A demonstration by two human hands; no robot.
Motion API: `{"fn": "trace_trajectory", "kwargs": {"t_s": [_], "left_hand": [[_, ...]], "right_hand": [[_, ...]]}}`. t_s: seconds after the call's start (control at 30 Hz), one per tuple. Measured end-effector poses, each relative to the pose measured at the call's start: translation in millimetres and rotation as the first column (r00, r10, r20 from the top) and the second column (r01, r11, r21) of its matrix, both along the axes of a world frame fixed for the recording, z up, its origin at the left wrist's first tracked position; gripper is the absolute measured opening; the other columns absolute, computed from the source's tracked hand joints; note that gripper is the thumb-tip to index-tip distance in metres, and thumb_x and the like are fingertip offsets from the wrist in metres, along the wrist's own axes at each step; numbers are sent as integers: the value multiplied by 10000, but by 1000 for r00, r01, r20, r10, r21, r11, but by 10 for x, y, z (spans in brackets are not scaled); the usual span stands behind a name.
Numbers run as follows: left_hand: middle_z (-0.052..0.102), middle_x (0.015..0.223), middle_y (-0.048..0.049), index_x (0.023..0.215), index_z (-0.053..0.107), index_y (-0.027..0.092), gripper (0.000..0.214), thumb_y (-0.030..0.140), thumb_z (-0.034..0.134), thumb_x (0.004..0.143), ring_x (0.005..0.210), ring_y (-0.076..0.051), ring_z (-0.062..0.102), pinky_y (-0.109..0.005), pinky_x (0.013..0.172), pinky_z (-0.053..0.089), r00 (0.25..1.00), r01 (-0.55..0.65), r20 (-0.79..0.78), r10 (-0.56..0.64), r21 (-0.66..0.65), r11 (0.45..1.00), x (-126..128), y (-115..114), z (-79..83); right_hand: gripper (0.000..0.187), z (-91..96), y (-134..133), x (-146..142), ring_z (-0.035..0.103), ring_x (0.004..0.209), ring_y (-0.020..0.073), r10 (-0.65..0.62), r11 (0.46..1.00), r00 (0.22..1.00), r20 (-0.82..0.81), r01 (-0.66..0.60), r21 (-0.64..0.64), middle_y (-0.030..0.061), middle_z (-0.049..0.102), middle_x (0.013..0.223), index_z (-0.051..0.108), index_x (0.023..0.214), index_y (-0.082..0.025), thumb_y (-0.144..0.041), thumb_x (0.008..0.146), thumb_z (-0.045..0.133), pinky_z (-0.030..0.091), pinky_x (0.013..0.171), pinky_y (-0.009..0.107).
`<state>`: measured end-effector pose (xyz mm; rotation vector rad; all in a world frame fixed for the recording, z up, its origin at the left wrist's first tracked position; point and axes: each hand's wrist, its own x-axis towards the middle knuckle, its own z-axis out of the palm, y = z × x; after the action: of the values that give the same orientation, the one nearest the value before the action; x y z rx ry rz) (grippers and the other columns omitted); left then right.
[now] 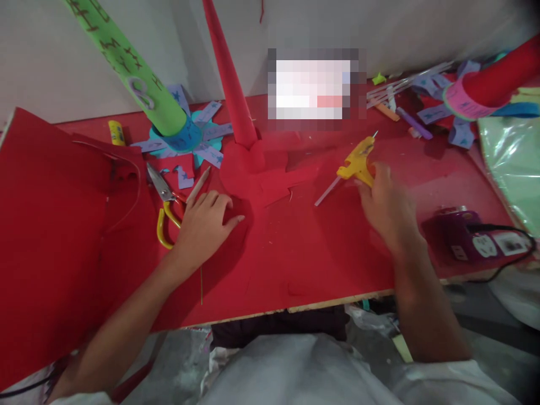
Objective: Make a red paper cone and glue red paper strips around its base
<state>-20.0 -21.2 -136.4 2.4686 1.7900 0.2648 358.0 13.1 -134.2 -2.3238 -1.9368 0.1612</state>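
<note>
My right hand (390,202) is closed around the handle of a yellow glue gun (356,160), its metal nozzle pointing up and away. A clear glue stick (327,191) sticks out of the gun's back. On the left, my left hand (206,222) rests on the red table with its thumb apart from bent fingers. Scissors (164,194) with yellow and red handles lie beside it, and a pale pencil-like stick (199,184) touches or nearly touches its fingers. Between the hands, red cut-out pieces (253,174) lie at the foot of a tall red cone (232,79).
A lettered green tube (156,95) stands on a blue petal-like base at the back left. Red board (50,225) rises at the left. Right are a red tube with a pink band (468,98), clear glue sticks (413,81), a purple box (462,233) with a black cord, and plastic-wrapped green sheets (514,163).
</note>
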Motion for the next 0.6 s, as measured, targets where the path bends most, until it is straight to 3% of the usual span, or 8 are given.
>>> {"fn": "trace_trajectory", "kwargs": {"t_s": [0.1, 0.23, 0.3, 0.37, 0.47, 0.53, 0.6], "left_hand": [[713, 1023, -78, 949, 610, 220, 185, 360, 726, 984, 1055, -303, 675, -540, 1091, 479, 997, -8, 81, 9, -20, 1000, -39, 31, -38], [725, 946, -53, 952, 619, 217, 98, 257, 706, 974, 950, -268, 694, -515, 1036, 519, 984, -1, 179, 9, -47, 999, -62, 58, -62], [737, 970, -66, 1028, 668, 209, 43, 226, 671, 988, 992, -277, 716, -513, 1041, 535, 980, 1, 199, 0, -4, 1000, -84, 61, -53], [757, 1031, -89, 1079, 718, 204, 120, 208, 611, 1024, 1075, -285, 728, -515, 1071, 541, 979, 33, 196, -54, 108, 994, -119, 48, -38], [803, 1093, -76, 1112, 779, 233, 232, 183, 559, 1058, 1075, -244, 755, -461, 1046, 582, 924, 287, 201, -325, 197, 938, -168, 4, -26], [830, 1124, -50, 1162, 798, 271, 268, 166, 576, 1054, 1118, -219, 767, -414, 1041, 599, 814, 503, 236, -531, 172, 847, -176, -30, -35], [839, 1166, -40, 1224, 797, 294, 273, 190, 613, 1053, 1221, -215, 756, -404, 1098, 590, 724, 615, 278, -631, 153, 773, -154, -57, -55]], "right_hand": [[490, -69, 8, 52, 722, 1029, 352, 86, 982, 984, -159, -56, 180, 251, 726, 1261, 480, 1509, -131, -309, 1059, 553, 473, 803, 420], [481, -123, -19, 17, 724, 940, 301, 204, 927, 936, -286, -91, 363, 158, 741, 1155, 589, 1374, -180, -309, 926, 706, 514, 793, 399], [438, -131, -57, -44, 729, 894, 290, 220, 908, 920, -325, -72, 412, 126, 751, 1093, 628, 1296, -197, -344, 899, 738, 527, 777, 402], [435, -146, -97, -107, 714, 811, 260, 246, 905, 884, -397, -63, 421, 106, 763, 1035, 615, 1314, -215, -407, 936, 712, 537, 732, 390], [501, -197, -132, -164, 687, 726, 225, 284, 908, 824, -490, -67, 414, 88, 771, 1025, 575, 1373, -230, -512, 973, 686, 553, 668, 373], [471, -240, -131, -172, 720, 782, 239, 327, 904, 804, -496, -113, 413, 81, 766, 1071, 601, 1330, -247, -548, 977, 686, 589, 703, 394], [383, -275, -121, -170, 752, 896, 267, 407, 884, 769, -492, -198, 423, 80, 758, 1118, 634, 1262, -270, -547, 999, 659, 624, 783, 430]]}}
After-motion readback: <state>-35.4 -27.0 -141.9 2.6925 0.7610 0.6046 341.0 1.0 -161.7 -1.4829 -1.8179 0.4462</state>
